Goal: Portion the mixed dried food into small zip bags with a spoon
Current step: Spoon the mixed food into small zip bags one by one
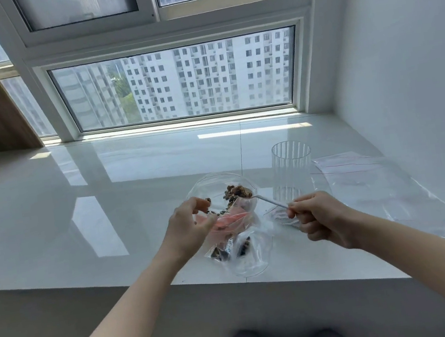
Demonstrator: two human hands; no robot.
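Your right hand (318,219) is curled round the handle end of a thin metal spoon (270,203), pinching it between thumb and fingers. The spoon runs up and to the left from that hand, its bowl end reaching the rim of the clear bowl (203,183), right beside the heap of mixed dried food (237,192) lying in the bowl's far right part. Your left hand (192,226) sits just left of the spoon's tip, fingers curled, pinching the mouth of a small zip bag (233,231) with a red strip; the bag hangs toward you from the bowl's near edge with a few dark pieces in its bottom. A ribbed clear glass (291,171) stands just behind your right hand, and spare zip bags (366,179) lie flat to its right on the white sill (77,203).
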